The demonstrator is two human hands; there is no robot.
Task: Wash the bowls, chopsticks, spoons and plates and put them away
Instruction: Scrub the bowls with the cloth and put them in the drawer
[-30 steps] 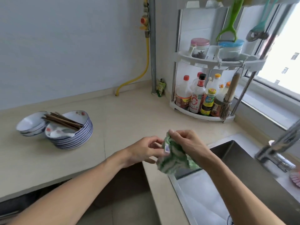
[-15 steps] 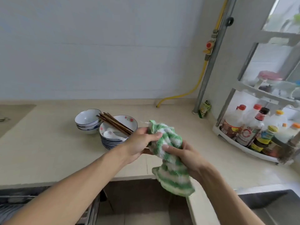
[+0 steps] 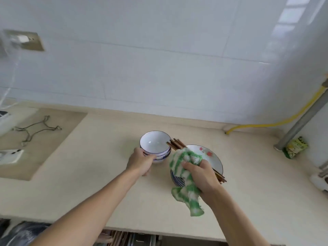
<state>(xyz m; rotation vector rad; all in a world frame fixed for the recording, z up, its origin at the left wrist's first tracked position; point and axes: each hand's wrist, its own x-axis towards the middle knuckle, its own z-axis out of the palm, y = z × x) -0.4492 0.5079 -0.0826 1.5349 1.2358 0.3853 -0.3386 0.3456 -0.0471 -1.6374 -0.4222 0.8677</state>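
Two hands over a beige bench [image 3: 88, 174], head view only. Left hand [image 3: 141, 161] grips the near-left side of a stack of small white bowls [image 3: 155, 147] with blue rims; fingers [image 3: 150, 158] curled round the lowest bowl's wall, thumb at the rim. Bowl stack sits at centre of the bench. Right hand [image 3: 199, 172] at 3 o'clock of the left one, fingers clamped on a green-and-white cloth [image 3: 186, 185]; cloth bunches above the fist and hangs loose below it toward 6 o'clock. Under that hand, a stack of plates [image 3: 213, 159] with red flower marks, just beside the bowls at their 3 o'clock. Brown chopsticks [image 3: 175, 144] lie across the plates, tips reaching over the bowl rim; far ends show at 4 o'clock past the wrist. Spoons not visible. At 9 o'clock, a recessed area holds a wire stand [image 3: 37, 128]. Yellow hose [image 3: 275, 121] and a grey pipe [image 3: 305, 119] at 2 o'clock, green packet [image 3: 295, 147] at the pipe's foot. White tiled wall [image 3: 159, 59] behind.
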